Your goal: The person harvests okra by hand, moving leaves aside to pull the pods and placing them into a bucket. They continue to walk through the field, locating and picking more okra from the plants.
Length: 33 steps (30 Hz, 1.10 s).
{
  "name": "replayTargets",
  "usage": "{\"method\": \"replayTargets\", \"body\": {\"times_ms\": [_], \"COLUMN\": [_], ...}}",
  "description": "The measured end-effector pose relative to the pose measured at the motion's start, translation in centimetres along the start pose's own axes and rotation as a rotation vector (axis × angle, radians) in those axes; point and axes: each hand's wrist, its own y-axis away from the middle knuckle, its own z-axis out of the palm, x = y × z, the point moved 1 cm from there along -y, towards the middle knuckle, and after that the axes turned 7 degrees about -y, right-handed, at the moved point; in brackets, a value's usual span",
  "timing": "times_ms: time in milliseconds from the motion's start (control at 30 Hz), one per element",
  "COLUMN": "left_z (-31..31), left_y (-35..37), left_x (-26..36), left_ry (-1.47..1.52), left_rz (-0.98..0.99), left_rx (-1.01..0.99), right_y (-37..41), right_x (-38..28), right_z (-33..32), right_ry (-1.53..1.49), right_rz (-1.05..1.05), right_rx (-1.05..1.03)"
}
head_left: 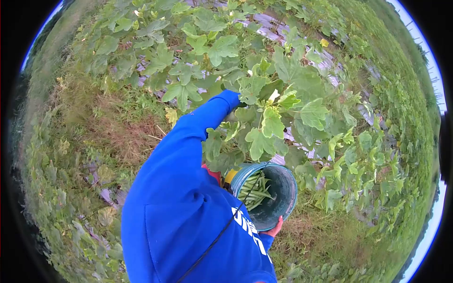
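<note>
Left hand (241, 102) is up in the big green leaves (302, 75) with deep cuts in their edges, at the end of a long bright blue sleeve (165, 155). Leaves hide nearly all of it, so I cannot tell if its fingers are wide or narrow, or if it holds something. Right hand (273, 228) is low down, at the side of a round blue-green bucket (282, 188). Its fingers are bent and touch the outside of the bucket near the rim; the rest of its grip is hard to see. The bucket sits close to the front of the blue top (184, 221), just below the leafy plants. Its open top faces up and a bit to the right of the view. Long, thin green pods (255, 191) lie in a pile inside, on the left part as we see it, and some of the inner wall shows bare. A small yellow thing (230, 176) and a small red thing (213, 173) show just left of the bucket. White letters (250, 231) and a thin black cord (210, 247) are on the blue top. A pale white flower (273, 96) pokes out of the leaves, to the right of the left hand. Shiny pale strips (270, 29) show on the ground between the plants, and brown dry grass (125, 127) is off to the left.
</note>
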Motion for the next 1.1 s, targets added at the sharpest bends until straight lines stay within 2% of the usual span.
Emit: {"method": "replayTargets", "body": {"times_ms": [100,200,267,300,500,600,667,800,867,967,1000,1100], "left_z": [-0.4,3.1,7.2,8.6,8.9,8.0,7.0,5.1,4.3,4.0,4.1,3.8], "left_y": [1.3,2.2,2.9,3.3,4.2,4.0,4.7,5.8,5.8,6.5,6.8,8.6], "left_x": [1.6,-0.3,-3.2,-3.7,-5.2,-5.9,-6.7,-7.8,-7.8,-7.4,-7.5,-6.2], "left_ry": [-0.014,-0.054,-0.250,-0.294,-0.275,-0.288,-0.303,-0.286,-0.230,-0.079,0.030,0.538], "left_rz": [0.027,0.058,0.133,0.140,0.041,0.014,-0.017,-0.073,-0.093,-0.132,-0.165,-0.288], "left_rx": [0.015,-0.023,-0.284,-0.350,-0.228,-0.198,-0.217,-0.284,-0.294,-0.273,-0.252,-0.196], "right_y": [0.3,0.1,0.3,0.1,0.5,-0.7,0.1,-0.3,-1.9,-0.2,0.2,1.3], "right_x": [-0.2,-0.1,0.4,0.6,1.1,1.7,1.8,3.3,4.5,4.0,4.1,4.1], "right_z": [0.8,0.6,1.5,1.6,2.9,0.9,1.3,-0.5,-2.7,-1.2,-1.0,-1.1], "right_ry": [0.000,-0.061,-0.043,-0.059,-0.194,-0.269,-0.295,-0.429,-0.296,-0.187,-0.090,-0.118], "right_rz": [-0.018,0.005,-0.069,-0.069,0.001,-0.055,-0.013,-0.064,-0.240,-0.363,-0.435,-0.411], "right_rx": [0.037,0.076,0.135,0.150,0.103,0.187,0.135,0.101,0.196,0.288,0.304,0.360]}}
